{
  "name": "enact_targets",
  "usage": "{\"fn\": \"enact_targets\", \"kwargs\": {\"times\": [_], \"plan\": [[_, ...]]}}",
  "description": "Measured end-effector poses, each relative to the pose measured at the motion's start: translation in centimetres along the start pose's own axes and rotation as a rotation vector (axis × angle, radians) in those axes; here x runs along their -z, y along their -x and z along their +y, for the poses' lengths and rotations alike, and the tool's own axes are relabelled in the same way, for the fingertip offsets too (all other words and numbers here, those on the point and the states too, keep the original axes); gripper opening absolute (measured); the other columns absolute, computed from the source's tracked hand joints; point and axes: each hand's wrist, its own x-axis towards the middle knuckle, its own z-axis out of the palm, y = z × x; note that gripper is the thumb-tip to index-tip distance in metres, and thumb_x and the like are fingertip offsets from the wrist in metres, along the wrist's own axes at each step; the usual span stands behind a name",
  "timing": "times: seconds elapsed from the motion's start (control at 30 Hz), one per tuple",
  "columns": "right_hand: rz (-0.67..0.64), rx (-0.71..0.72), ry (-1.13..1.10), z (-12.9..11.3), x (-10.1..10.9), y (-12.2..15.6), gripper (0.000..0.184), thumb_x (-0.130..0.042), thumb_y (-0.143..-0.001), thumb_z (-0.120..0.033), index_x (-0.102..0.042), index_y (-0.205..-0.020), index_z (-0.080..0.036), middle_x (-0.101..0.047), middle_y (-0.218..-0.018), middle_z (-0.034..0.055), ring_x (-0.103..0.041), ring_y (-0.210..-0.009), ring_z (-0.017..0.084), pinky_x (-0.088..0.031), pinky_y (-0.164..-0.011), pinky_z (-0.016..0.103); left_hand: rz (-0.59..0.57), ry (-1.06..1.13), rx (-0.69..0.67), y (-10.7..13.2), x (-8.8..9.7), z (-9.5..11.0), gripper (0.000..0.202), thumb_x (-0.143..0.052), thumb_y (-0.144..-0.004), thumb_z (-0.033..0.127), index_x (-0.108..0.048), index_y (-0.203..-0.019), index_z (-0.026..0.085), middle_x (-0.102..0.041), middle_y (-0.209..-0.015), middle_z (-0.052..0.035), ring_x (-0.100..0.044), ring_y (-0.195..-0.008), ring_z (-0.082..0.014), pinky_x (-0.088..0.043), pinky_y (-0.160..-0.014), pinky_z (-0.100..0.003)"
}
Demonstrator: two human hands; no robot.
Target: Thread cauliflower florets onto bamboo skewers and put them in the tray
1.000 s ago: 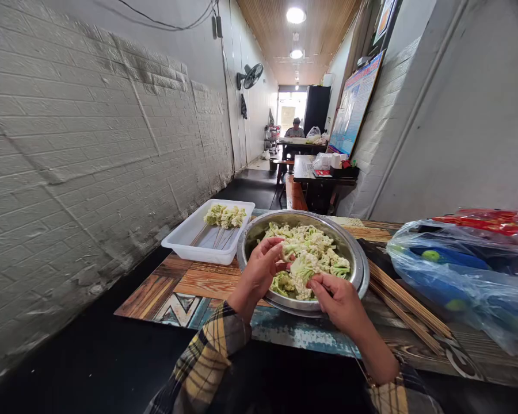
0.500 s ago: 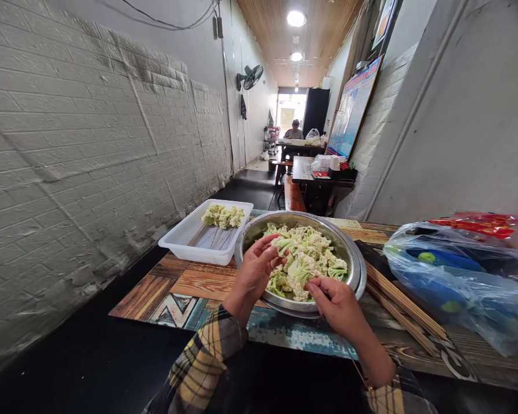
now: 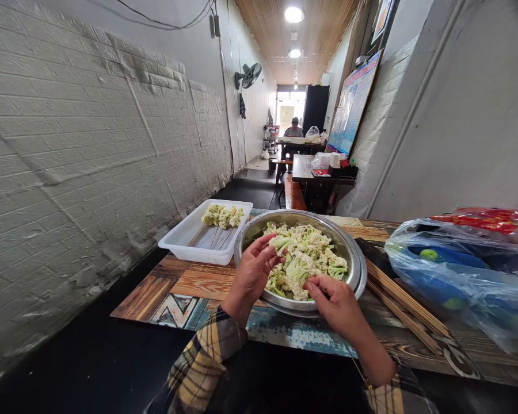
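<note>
Above the white tray (image 3: pixel 198 255) lies open air — the bowl (image 3: pixel 354 253) blocks its right side.

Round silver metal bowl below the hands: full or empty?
Well filled, not brimming: pale green-and-white cauliflower florets are heaped inside the round silver metal bowl, with bare inner wall showing above them.

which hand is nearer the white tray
Left. The left hand, over the left of the metal bowl, is just right of the tray; the right hand, at the bowl's near edge, is farther right.
</note>
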Motion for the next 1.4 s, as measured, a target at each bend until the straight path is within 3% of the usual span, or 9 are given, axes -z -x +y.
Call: {"fn": "enact_targets", "kwargs": {"times": [0.3,0.57,0.8,0.97,1.1,1.4], "plan": [[-0.019,0.008,0.028,-0.1,0.0,0.0,0.033,-0.042,-0.093,-0.033,-0.061,-0.069,-0.019,-0.061,-0.064,0.0003,-0.057,-0.062,0.014,-0.039,-0.058,0.024,0.038,-0.105,-0.049,0.4,-0.5,0.2,0.037,-0.074,-0.070,0.025,-0.067,-0.106,0.018,-0.066,-0.098,-0.0049,-0.063,-0.077,-0.0132,-0.050,-0.068,-0.026],[0.037,0.012,0.062,0.2,-0.5,0.0,0.035,-0.042,-0.093,-0.033,-0.059,-0.065,-0.020,-0.060,-0.061,0.0005,-0.058,-0.060,0.015,-0.040,-0.060,0.025,0.013,-0.226,-0.081,0.6,-0.8,0.0,0.035,-0.073,-0.071,0.024,-0.068,-0.105,0.018,-0.067,-0.093,-0.0042,-0.060,-0.076,-0.0133,-0.047,-0.070,-0.026],[0.041,-0.008,0.055,0.2,-0.6,0.2,0.032,-0.042,-0.093,-0.034,-0.061,-0.072,-0.020,-0.065,-0.067,0.0016,-0.061,-0.066,0.016,-0.042,-0.065,0.025,-0.055,-0.168,-0.055,0.7,-1.1,0.3,0.035,-0.071,-0.073,0.031,-0.063,-0.105,0.020,-0.060,-0.101,-0.0035,-0.059,-0.081,-0.0128,-0.048,-0.068,-0.024],[0.036,-0.003,0.050,-0.1,-0.4,0.3,0.031,-0.043,-0.093,-0.034,-0.064,-0.075,-0.021,-0.069,-0.072,0.0027,-0.063,-0.067,0.017,-0.043,-0.067,0.026,-0.016,-0.309,-0.059,0.7,-1.3,0.0,0.039,-0.071,-0.074,0.030,-0.058,-0.110,0.021,-0.059,-0.098,-0.0028,-0.058,-0.079,-0.0115,-0.047,-0.063,-0.021],[0.047,-0.005,0.027,0.0,-0.5,0.3,0.031,-0.044,-0.093,-0.034,-0.065,-0.075,-0.021,-0.070,-0.072,0.0028,-0.064,-0.067,0.017,-0.044,-0.068,0.027,0.033,-0.295,-0.086,1.0,-1.5,-0.1,0.043,-0.072,-0.072,0.031,-0.053,-0.110,0.022,-0.060,-0.087,-0.0001,-0.062,-0.072,-0.0114,-0.047,-0.061,-0.022],[0.067,0.001,0.057,0.4,-0.7,0.4,0.031,-0.043,-0.093,-0.034,-0.067,-0.077,-0.021,-0.072,-0.078,0.0043,-0.065,-0.069,0.018,-0.044,-0.067,0.027,0.050,-0.275,-0.156,1.0,-1.5,-0.5,0.031,-0.074,-0.070,0.029,-0.055,-0.093,0.021,-0.061,-0.079,0.0032,-0.065,-0.068,-0.0127,-0.049,-0.061,-0.024]]}}
